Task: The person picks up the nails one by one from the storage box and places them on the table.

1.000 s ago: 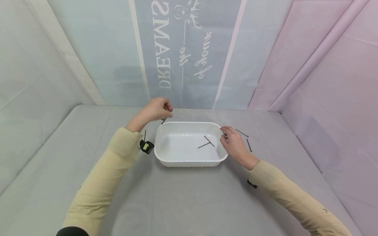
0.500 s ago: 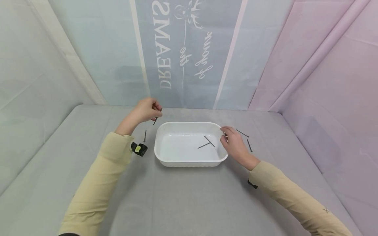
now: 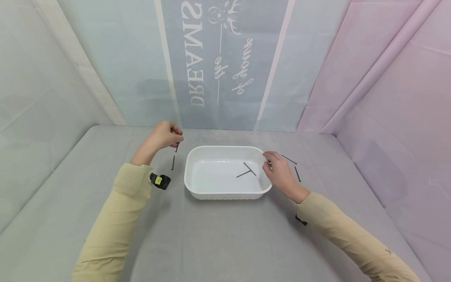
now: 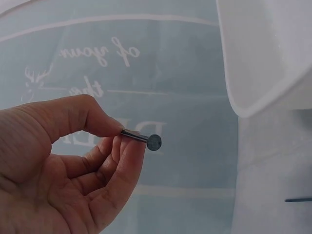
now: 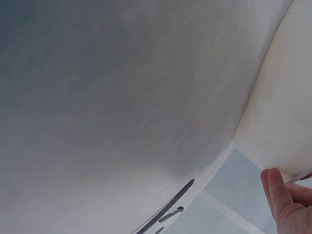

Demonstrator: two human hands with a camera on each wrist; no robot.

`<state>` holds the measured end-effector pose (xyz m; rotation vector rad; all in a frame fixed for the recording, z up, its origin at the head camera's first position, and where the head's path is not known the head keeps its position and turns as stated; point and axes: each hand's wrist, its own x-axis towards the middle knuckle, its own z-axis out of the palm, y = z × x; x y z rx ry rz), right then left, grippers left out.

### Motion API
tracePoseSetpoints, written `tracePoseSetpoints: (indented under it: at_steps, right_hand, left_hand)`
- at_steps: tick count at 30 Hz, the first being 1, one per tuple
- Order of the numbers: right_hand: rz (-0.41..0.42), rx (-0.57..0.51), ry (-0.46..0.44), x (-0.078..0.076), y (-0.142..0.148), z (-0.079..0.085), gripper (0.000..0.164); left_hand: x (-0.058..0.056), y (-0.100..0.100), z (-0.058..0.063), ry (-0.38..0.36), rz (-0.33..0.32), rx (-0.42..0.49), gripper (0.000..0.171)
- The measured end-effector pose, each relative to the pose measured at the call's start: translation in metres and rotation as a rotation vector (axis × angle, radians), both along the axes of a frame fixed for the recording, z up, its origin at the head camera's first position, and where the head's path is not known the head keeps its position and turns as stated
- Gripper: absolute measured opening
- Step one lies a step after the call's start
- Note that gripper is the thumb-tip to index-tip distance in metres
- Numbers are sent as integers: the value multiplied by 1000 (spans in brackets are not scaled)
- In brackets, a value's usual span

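Observation:
My left hand (image 3: 165, 135) pinches a dark nail (image 3: 177, 147) between thumb and fingers, above the table to the left of the basin. In the left wrist view, the nail's round head (image 4: 154, 142) sticks out past the fingertips. On the table just below that hand lies another nail (image 3: 173, 163). My right hand (image 3: 280, 172) grips the right rim of the white basin (image 3: 225, 192), also seen in the right wrist view with fingers (image 5: 278, 190) along its wall. Two crossed nails (image 3: 249, 169) lie on the basin's floor, toward the right.
To the right of my right hand, a nail (image 3: 289, 159) and a second nail (image 3: 297, 174) lie on the grey tablecloth (image 3: 225, 239). A printed fabric wall (image 3: 225, 105) rises behind the table, with cloth walls at both sides.
My left hand has moved left with the nail in its fingers, away from above the basin's far left corner. My right hand and the basin have stayed in place.

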<state>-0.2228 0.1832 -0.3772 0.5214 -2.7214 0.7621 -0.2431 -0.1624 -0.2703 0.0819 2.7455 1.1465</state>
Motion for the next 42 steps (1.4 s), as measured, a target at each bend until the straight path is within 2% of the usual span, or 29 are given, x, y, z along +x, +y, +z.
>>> tracePoseSetpoints:
  at_steps: [13, 27, 35, 42]
  right_hand:
    - [-5, 10, -3, 0, -1, -1, 31]
    - [-5, 22, 15, -1, 0, -2, 31]
    - [-3, 28, 28, -1, -1, -2, 31]
    - [-1, 23, 24, 0, -1, 0, 31]
  left_hand:
    - [-3, -22, -20, -116, 111, 22, 22]
    - [-5, -39, -39, -226, 189, 7, 25]
    - [-5, -47, -48, -259, 201, 24, 34]
    - [-3, -52, -55, -283, 220, 0, 37]
